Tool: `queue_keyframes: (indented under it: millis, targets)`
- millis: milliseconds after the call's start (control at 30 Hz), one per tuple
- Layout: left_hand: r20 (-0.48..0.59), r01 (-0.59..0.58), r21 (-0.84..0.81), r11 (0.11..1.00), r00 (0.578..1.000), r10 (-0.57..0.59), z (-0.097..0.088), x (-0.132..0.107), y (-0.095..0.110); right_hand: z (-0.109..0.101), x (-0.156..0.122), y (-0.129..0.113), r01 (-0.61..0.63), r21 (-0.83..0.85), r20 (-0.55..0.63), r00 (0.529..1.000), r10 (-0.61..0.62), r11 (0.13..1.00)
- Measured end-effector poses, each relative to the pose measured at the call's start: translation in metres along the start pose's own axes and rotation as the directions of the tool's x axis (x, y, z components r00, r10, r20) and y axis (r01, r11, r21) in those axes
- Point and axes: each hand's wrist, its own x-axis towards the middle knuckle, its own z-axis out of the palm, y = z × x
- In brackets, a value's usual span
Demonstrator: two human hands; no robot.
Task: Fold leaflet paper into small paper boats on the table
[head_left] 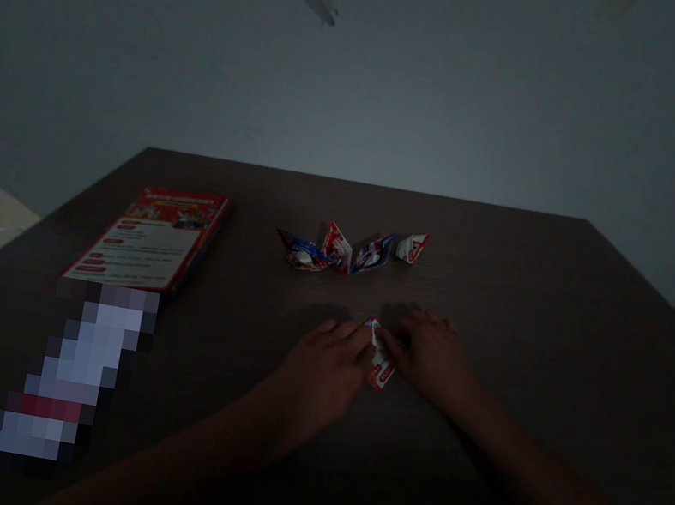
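Observation:
On the dark table, a small folded piece of red and white printed paper (382, 372) lies between my two hands. My left hand (323, 368) has its fingers curled at the paper's left edge and upper corner. From the other side, my right hand (434, 352) presses its thumb on the paper, with the other fingers bent beside it. Parts of the paper are hidden under the fingers. Beyond my hands stand folded paper pieces: a blue one (303, 253), a red and white one (338, 248), another blue one (373, 254) and a smaller white and red one (411, 248).
A stack of red and white printed sheets or booklets (147, 241) lies at the left. A blurred, pixelated pale object (75, 367) is in front of it. The dark wooden table (507, 256) has its far edge by a grey wall (438, 87).

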Motion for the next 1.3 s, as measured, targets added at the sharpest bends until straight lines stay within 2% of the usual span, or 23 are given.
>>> queue_keyframes:
  millis: [300,567,800,967,1300]
  targets:
    - [0.010,0.003,-0.099,0.995,1.000,-0.002,-0.002,-0.001,-0.002,0.001,0.002,0.011,0.032,0.115,0.037,0.999,-0.036,0.993]
    - [-0.017,-0.037,-0.036,0.999,0.999,0.037,0.000,0.000,0.003,-0.001,0.003,0.007,0.009,0.058,0.057,0.998,-0.013,0.998]
    - [-0.032,-0.013,-0.040,0.999,0.999,0.012,-0.001,-0.001,0.004,-0.007,0.002,0.004,-0.013,0.041,0.067,0.998,0.010,0.999]
    - [-0.003,0.000,-0.022,1.000,1.000,0.000,-0.004,-0.002,0.004,-0.010,0.004,0.008,-0.002,0.019,0.100,0.995,0.000,1.000]
    - [-0.011,-0.005,0.003,1.000,1.000,0.005,-0.002,-0.002,0.004,-0.015,0.000,0.017,-0.038,0.091,0.140,0.990,0.025,0.995]
